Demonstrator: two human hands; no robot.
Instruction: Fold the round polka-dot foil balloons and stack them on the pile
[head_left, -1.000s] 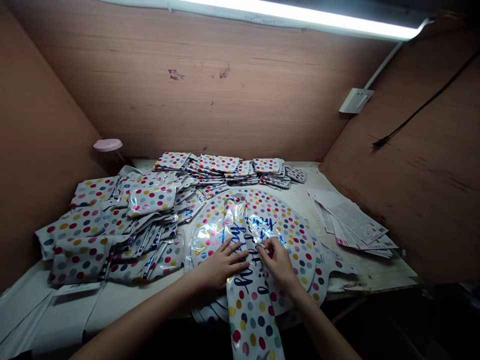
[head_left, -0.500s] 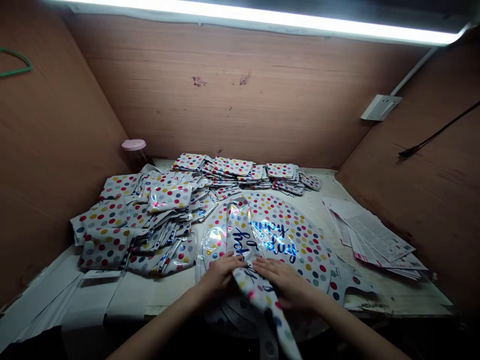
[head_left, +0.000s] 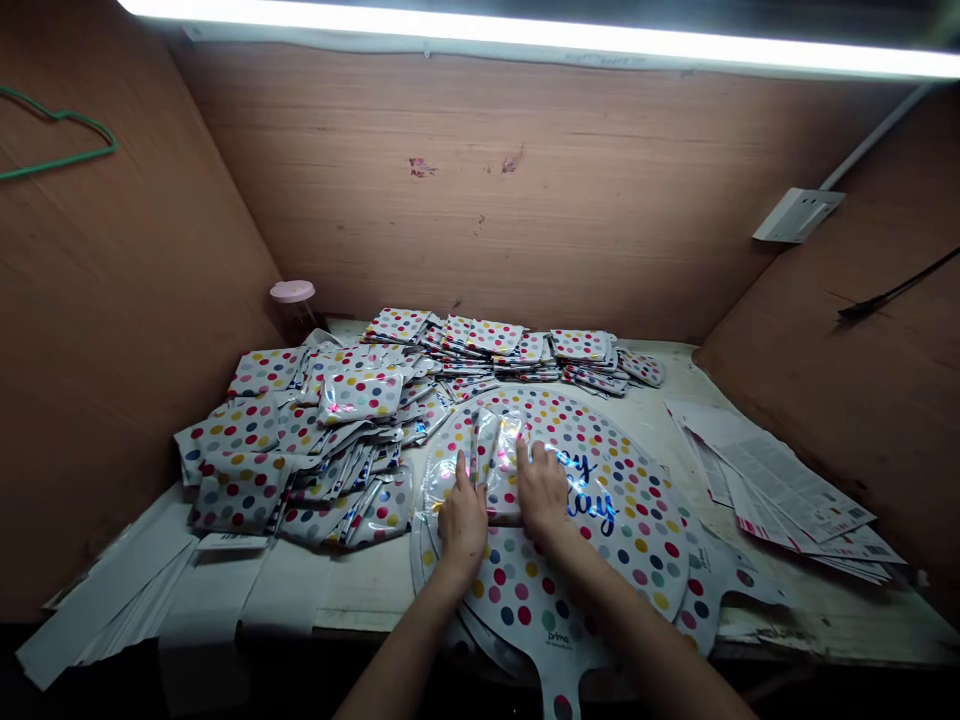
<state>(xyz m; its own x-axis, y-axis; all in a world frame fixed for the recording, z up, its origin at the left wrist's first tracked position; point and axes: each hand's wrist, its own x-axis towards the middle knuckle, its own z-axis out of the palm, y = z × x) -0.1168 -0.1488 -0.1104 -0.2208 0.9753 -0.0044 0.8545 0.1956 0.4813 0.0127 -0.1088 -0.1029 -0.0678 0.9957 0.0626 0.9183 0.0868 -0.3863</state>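
A polka-dot foil balloon [head_left: 504, 480], folded into a narrow packet, lies on a stack of flat round foil balloons [head_left: 517, 585] with blue lettering. At the packet's left edge is my left hand [head_left: 463, 522], its index finger stretched forward and its thumb apart beside the foil. My right hand [head_left: 545, 492] lies flat along the packet's right side, fingers pointing away from me and pressing the foil. Part of the lettering is hidden under that hand. The top balloon's tail [head_left: 561, 690] points towards me over the table's front edge.
Folded foil packets [head_left: 360, 395] lie heaped on the left, with more stacks [head_left: 525, 345] along the back wall. White strips [head_left: 127, 600] are at the front left, printed sheets [head_left: 787, 480] on the right. A pink-lidded jar [head_left: 292, 292] stands in the back-left corner.
The long strip of folded foil that hung towards me is now a short packet on the stack. Both hands have moved forward, away from the front edge. The view has shifted slightly.
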